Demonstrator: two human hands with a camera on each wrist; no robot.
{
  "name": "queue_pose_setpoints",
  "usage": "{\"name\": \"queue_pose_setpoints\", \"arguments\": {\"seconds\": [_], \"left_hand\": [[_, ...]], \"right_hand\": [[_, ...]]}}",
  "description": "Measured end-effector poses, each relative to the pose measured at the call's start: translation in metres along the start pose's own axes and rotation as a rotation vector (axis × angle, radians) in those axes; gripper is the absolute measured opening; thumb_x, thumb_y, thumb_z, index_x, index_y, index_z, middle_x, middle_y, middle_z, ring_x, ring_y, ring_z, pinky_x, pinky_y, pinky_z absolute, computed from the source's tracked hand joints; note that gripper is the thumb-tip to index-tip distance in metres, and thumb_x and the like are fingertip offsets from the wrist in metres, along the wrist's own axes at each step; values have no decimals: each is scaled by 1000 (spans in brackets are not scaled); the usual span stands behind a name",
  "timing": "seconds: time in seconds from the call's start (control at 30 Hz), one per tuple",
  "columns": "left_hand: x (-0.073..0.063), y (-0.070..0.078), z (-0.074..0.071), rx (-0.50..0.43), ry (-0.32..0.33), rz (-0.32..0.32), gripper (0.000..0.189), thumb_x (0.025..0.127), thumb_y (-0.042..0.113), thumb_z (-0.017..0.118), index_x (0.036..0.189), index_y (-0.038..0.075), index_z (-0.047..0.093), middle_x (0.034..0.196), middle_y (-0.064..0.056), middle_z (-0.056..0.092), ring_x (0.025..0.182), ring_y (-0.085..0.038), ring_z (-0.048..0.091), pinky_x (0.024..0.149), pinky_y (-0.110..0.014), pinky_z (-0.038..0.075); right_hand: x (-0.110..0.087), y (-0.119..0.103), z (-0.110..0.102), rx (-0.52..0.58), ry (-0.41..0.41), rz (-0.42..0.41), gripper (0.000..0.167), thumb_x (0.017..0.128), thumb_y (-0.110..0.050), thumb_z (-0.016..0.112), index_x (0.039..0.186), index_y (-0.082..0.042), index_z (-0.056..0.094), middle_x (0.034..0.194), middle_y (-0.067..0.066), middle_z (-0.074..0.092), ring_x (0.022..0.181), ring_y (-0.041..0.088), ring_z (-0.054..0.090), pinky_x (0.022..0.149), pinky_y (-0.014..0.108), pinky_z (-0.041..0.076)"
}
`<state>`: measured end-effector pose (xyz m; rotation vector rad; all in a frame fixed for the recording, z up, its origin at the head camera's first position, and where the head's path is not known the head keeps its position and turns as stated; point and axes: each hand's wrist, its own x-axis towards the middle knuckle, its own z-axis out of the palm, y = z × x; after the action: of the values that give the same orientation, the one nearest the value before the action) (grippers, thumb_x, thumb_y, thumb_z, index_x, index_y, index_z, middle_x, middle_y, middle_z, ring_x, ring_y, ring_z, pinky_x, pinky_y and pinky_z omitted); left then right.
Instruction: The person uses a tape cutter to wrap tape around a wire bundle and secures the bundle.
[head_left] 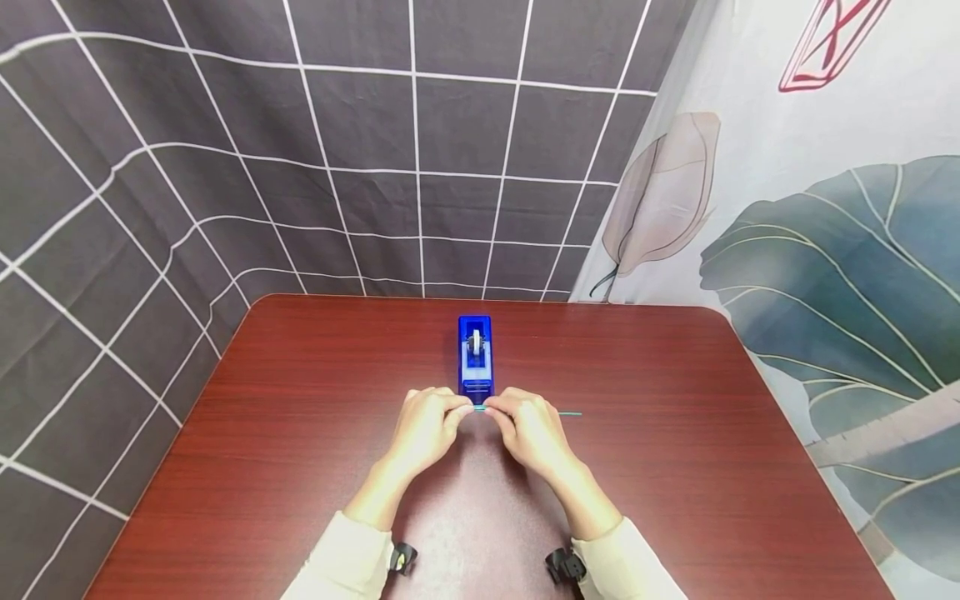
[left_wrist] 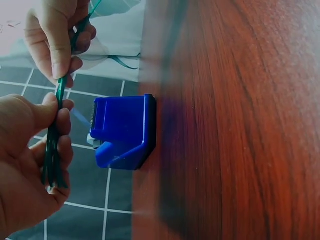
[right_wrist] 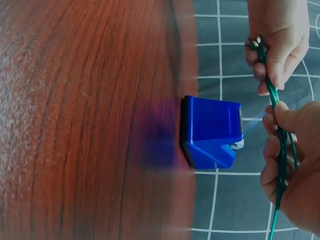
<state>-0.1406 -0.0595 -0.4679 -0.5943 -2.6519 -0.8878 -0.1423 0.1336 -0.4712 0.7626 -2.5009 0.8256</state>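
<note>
My left hand [head_left: 425, 429] and right hand [head_left: 534, 433] pinch a thin bundle of green strands [left_wrist: 52, 155], side by side in front of a blue tape dispenser [head_left: 477, 387]. In the left wrist view the strands fan out at the left hand's end. One longer strand [head_left: 572, 413] sticks out past the right hand. A shiny patch shows on the bundle between the two thumbs. A faint clear strip of tape [left_wrist: 80, 118] runs from there toward the dispenser. Fingers hide much of the bundle.
The dispenser stands on a reddish-brown wooden table [head_left: 315, 367], with a white tape roll [head_left: 476, 342] in it. A dark gridded curtain [head_left: 360, 125] hangs behind and to the left. On the right hangs a white curtain with leaf prints [head_left: 750, 150].
</note>
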Motion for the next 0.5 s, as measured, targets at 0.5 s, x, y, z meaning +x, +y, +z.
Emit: {"name": "queue_pose_setpoints", "arguments": {"seconds": [0.5], "left_hand": [[0, -3, 4, -52, 105, 28, 5, 85, 11, 79, 89, 11, 82, 75, 3, 69, 71, -17, 60, 75, -42, 43]], "right_hand": [[3, -2, -2, 27, -27, 28, 7, 88, -8, 78, 94, -11, 79, 79, -7, 67, 62, 7, 55, 55, 27, 46]]}}
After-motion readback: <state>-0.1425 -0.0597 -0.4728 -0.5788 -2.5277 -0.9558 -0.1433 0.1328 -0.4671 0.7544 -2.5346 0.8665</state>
